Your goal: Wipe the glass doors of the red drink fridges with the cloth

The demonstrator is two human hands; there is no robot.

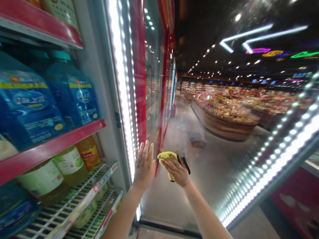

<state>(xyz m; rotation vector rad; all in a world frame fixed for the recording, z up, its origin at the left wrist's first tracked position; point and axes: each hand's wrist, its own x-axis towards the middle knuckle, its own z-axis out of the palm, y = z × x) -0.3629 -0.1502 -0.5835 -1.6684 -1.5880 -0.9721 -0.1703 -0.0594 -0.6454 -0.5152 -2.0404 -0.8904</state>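
Observation:
A yellow cloth point(166, 156) with dark edging lies under my right hand point(176, 170), its fingers pressed over it against the clear glass door point(171, 202). My left hand point(145, 162) is raised beside it, fingers stretched out and holding nothing. Its palm faces the glass near the lit left edge; whether it touches is hard to tell. The door stands swung out, with a bright LED strip point(274, 172) along its right side and another LED strip point(122, 83) on the left.
Left, cooler shelves with red price rails point(54, 149) hold large blue bottles point(82, 99). Lower down, a wire shelf point(62, 212) carries juice bottles point(71, 162). Beyond the glass are a shiny floor, a rounded wooden display bin point(224, 122) heaped with goods, and red-framed coolers point(164, 66).

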